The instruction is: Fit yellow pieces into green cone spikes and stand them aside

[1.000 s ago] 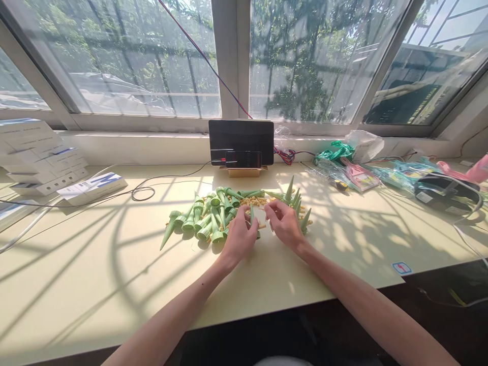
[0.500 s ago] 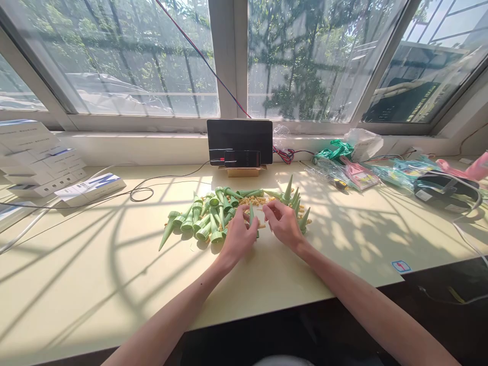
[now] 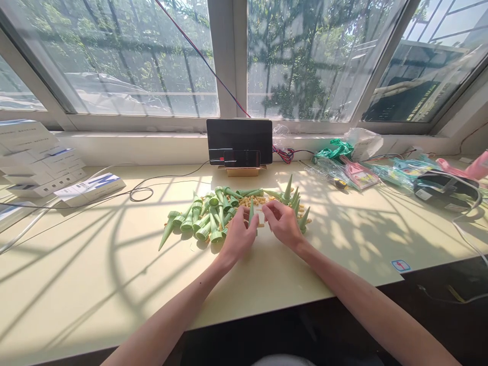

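My left hand (image 3: 242, 227) is closed around a green plastic cone spike (image 3: 251, 211), its tip pointing up. A small tan peg-like piece (image 3: 261, 225) shows beside that spike, just right of my left fingers. My right hand (image 3: 281, 219) is pinched closed a little to the right; whatever its fingertips hold is too small to make out. Left of my hands lies a heap of hollow green cone spikes (image 3: 206, 213). Tan pegs (image 3: 249, 201) are scattered behind my hands. Several green spikes stand upright (image 3: 295, 198) just past my right hand.
A black tablet (image 3: 239, 134) and a phone (image 3: 242, 158) lean on a stand at the back. White boxes (image 3: 89, 188) and a dark cable (image 3: 142, 192) lie left. Plastic bags (image 3: 360, 173) and a black case (image 3: 444, 190) lie right.
Both hands stay almost in place. The green spike in my left hand stands slightly higher, and my right fingers have shifted very slightly left.
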The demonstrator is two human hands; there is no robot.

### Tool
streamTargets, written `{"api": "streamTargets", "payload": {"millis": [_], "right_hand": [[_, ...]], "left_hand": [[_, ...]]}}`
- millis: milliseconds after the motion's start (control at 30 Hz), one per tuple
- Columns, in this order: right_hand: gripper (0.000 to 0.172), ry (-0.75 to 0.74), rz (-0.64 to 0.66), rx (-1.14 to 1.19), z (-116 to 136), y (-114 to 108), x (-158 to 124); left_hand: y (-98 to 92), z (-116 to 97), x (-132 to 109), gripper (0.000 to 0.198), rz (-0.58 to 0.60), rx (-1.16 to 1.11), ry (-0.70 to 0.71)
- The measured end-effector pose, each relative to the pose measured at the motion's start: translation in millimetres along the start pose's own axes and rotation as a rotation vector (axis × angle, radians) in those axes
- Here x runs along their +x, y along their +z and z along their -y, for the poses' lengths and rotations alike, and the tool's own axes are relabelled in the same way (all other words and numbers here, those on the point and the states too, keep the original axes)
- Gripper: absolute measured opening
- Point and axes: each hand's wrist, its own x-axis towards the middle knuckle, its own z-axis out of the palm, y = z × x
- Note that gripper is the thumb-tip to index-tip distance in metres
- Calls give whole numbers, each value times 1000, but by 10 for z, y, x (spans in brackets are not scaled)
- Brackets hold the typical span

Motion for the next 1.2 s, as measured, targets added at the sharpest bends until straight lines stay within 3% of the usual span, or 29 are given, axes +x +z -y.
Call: {"api": "streamTargets", "payload": {"millis": [1200], "right_hand": [[35, -41, 1, -36, 29, -18, 8]], "left_hand": [[-13, -84, -25, 33, 69, -10, -11]]}}
